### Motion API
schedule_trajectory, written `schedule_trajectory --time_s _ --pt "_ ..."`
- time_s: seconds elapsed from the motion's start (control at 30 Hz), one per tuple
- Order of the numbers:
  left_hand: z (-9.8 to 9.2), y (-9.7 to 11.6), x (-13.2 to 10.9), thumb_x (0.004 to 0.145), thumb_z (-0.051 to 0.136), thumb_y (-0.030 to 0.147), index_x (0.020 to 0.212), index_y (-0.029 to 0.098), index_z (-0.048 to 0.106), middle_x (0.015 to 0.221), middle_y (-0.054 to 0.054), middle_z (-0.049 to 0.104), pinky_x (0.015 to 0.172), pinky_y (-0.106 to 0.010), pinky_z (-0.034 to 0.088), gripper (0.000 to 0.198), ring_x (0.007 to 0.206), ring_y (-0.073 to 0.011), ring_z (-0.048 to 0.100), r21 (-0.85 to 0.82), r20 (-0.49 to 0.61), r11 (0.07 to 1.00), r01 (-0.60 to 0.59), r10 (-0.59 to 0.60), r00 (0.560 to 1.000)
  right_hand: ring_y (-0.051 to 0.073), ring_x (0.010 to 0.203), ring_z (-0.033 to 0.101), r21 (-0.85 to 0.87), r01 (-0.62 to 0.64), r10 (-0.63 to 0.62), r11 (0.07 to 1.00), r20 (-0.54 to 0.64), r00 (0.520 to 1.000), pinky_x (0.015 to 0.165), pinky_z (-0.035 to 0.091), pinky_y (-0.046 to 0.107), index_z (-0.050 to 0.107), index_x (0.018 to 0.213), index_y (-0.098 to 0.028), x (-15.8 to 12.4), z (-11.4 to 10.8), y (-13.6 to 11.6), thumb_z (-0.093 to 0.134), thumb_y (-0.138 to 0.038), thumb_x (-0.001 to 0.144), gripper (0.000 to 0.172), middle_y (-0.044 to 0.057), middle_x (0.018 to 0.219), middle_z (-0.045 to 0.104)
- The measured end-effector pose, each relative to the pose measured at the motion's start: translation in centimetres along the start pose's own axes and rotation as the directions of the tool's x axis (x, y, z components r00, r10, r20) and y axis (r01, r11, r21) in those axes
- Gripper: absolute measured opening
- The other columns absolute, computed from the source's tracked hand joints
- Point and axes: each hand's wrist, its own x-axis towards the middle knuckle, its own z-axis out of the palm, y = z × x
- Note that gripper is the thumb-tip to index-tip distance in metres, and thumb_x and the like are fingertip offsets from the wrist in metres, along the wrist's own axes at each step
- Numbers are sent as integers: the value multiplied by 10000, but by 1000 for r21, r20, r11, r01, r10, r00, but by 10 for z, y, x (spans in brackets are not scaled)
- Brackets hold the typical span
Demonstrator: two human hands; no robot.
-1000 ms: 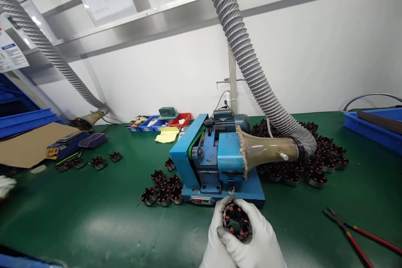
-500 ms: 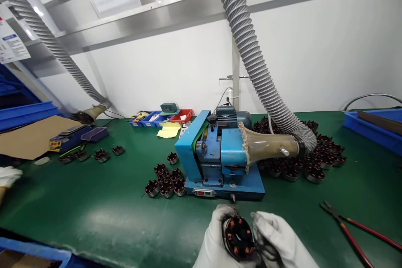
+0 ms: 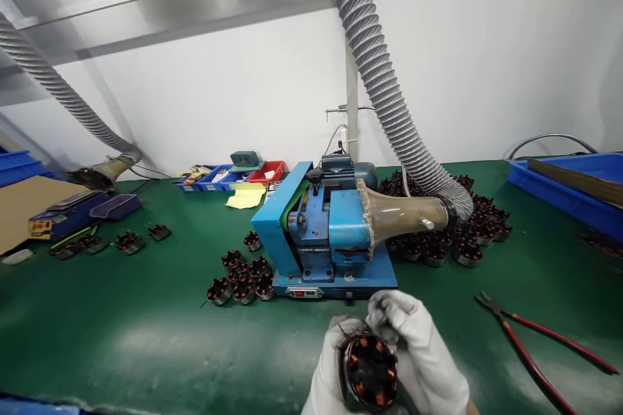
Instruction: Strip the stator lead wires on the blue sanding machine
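My left hand (image 3: pixel 325 369), in a white glove, is wrapped round a motor stator (image 3: pixel 370 373) with copper windings and a black core. The stator's open face is turned toward me. My right hand (image 3: pixel 413 343), gloved too, is at the stator's upper right edge with its darkened fingertips pinched together. What those fingertips hold, if anything, is too small to see. Just beyond both hands stands a blue belt-driven machine (image 3: pixel 318 253) with a red and green switch on its base.
Several stators (image 3: pixel 243 279) sit left of the machine, and a large heap (image 3: pixel 467 233) lies to its right. Red-handled pliers (image 3: pixel 525 337) lie at the right. A grey hose (image 3: pixel 379 71) hangs over the machine. A blue tray (image 3: pixel 574 188) stands at the far right.
My right hand has moved from the stator's right side up to its upper right edge. My left hand still grips the stator. The view has turned slightly right.
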Motion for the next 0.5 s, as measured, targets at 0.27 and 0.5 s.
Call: schedule_trajectory --time_s 0.27,0.5 --pt "14 -6 33 445 618 34 924 230 604 987 -19 595 865 -309 446 518 966 -217 561 132 -137 962 -240 257 957 204 734 652 -333 186 -212 924 -43 976 691 538 295 716 798 -188 15 -18 11 811 -333 498 347 60 806 716" --pt "32 -29 82 672 539 172 885 213 591 892 -39 684 808 -323 495 223 830 -183 637 -235 -252 969 -80 19 968 274 877 633 -806 238 -324 541 61 944 812 489 407 650 912 -188 44 -8 43 714 -307 610 331 94 940 687"
